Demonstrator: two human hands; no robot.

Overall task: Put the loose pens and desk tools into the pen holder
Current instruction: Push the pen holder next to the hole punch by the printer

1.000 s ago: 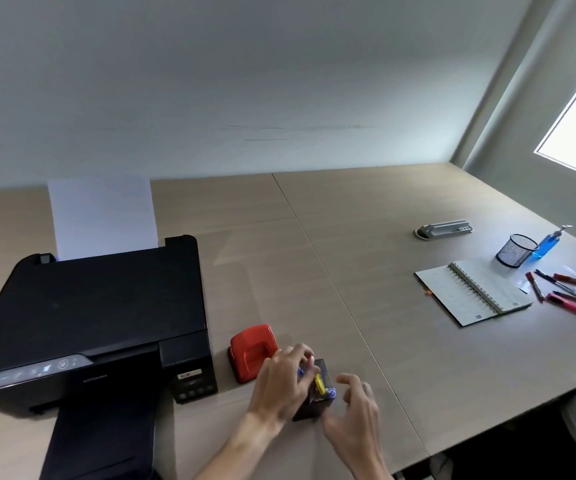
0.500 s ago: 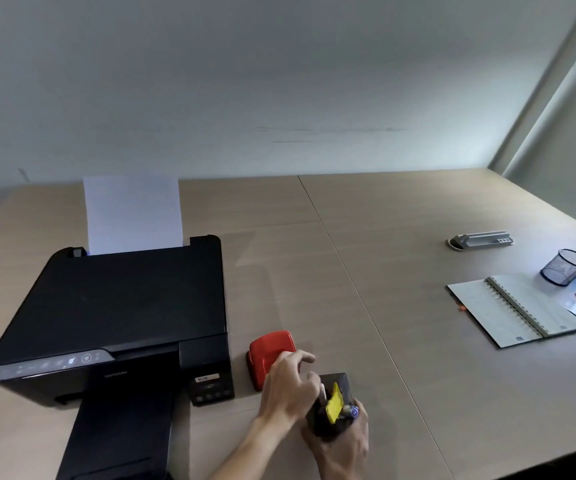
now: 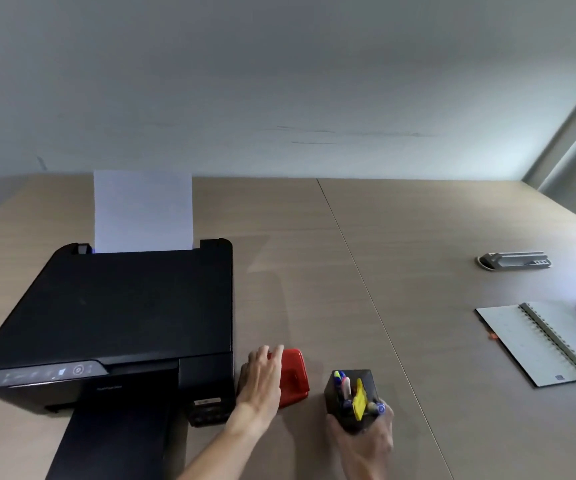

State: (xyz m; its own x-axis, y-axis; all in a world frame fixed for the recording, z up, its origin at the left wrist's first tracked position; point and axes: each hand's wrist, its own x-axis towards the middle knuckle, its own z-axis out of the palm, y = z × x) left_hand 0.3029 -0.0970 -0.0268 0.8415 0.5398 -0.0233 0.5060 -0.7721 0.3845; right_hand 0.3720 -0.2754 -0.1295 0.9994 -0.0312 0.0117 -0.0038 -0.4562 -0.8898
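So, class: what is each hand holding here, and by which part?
Right hand holds the black pen holder by its near lower end. Left hand rests on the red hole punch; whether it has a grip cannot be told.

The printer (image 3: 117, 320) bears a small brand mark, too blurred to read.

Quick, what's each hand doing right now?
Left hand: open, fingers spread over the red hole punch, not gripping.
Right hand: closed around the black pen holder.
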